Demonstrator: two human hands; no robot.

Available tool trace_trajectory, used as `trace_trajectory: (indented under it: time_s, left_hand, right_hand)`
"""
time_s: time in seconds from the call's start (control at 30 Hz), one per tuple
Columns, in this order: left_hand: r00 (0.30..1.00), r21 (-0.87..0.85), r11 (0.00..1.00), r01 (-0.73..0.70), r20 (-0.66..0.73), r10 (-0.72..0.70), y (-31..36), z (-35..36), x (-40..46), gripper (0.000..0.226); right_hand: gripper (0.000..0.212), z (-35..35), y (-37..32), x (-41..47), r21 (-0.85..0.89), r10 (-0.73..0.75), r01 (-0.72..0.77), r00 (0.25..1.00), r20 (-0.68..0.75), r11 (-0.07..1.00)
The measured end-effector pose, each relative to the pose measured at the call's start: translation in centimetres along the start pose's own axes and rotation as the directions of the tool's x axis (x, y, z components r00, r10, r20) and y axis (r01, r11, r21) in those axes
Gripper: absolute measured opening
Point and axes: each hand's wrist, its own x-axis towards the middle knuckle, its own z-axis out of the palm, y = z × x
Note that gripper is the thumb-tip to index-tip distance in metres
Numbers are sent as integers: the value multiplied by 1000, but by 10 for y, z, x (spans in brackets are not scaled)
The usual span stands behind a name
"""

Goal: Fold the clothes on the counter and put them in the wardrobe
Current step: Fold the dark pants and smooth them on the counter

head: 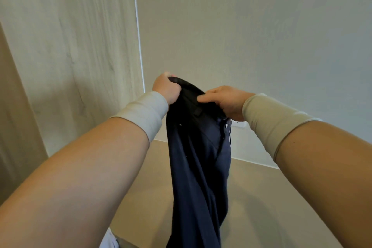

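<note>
1. Your left hand (166, 88) and your right hand (227, 101) hold the dark navy trousers (198, 167) up in the air, above the table (261, 197). The fingers of both hands are curled round the waistband, the two hands near each other, and the legs hang straight down below your fingers.
2. The cloth looks soft and limp, and I judge it light to medium in weight. It will not keep any shape by itself, so it follows your fingers and swings easily.
3. The waistband is the thickest and firmest part. It is a good place to hold, better than the thin leg cloth, which can slip and bunch.
4. For folding, I think you need the legs laid one on the other, flat on the table below your fingers.
5. No container or open wardrobe is visible here. A wood-grain panel (70, 46) stands left of your left fingers; whether it is the wardrobe I cannot tell.
6. A pale cloth (109, 240) shows at the lower edge, partly hidden.
</note>
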Motion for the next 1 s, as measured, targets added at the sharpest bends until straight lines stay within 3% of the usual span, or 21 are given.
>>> trace_trajectory:
  time_s: [0.07,0.13,0.17,0.3,0.37,0.57,0.67,0.8,1.0]
  left_hand:
    - [996,-75,997,-12,-86,5,1,-9,4,34]
    - [987,-116,993,-28,-158,9,2,-20,8,37]
    - [982,-117,993,-33,-187,10,2,-26,10,38]
    - [951,-129,991,-27,-308,-14,-1,-51,13,43]
    - [927,-119,993,-21,-373,-25,-5,-64,14,41]
    - [912,101,995,11,-409,31,-13,-87,9,34]
    - [946,124,992,-21,-319,60,-12,-88,4,34]
    - [975,63,997,-44,-215,57,-12,-86,-1,35]
    - [958,-38,997,-60,-282,47,-10,-96,4,30]
  right_hand:
    - [23,0,7,2,-287,95,-85,995,21,954]
    - [42,2,12,1,-643,215,-158,977,10,750]
    - [46,4,15,-1,-737,265,-181,964,-3,651]
    - [57,16,24,-2,-868,411,-193,911,14,458]
    - [51,24,29,4,-931,398,-164,917,-22,327]
    - [40,40,22,28,-912,133,-155,985,-112,380]
    - [33,53,11,34,-919,60,-53,998,-33,390]
    - [46,73,3,29,-843,-23,75,997,74,533]
    - [42,84,9,41,-664,-64,103,995,82,741]
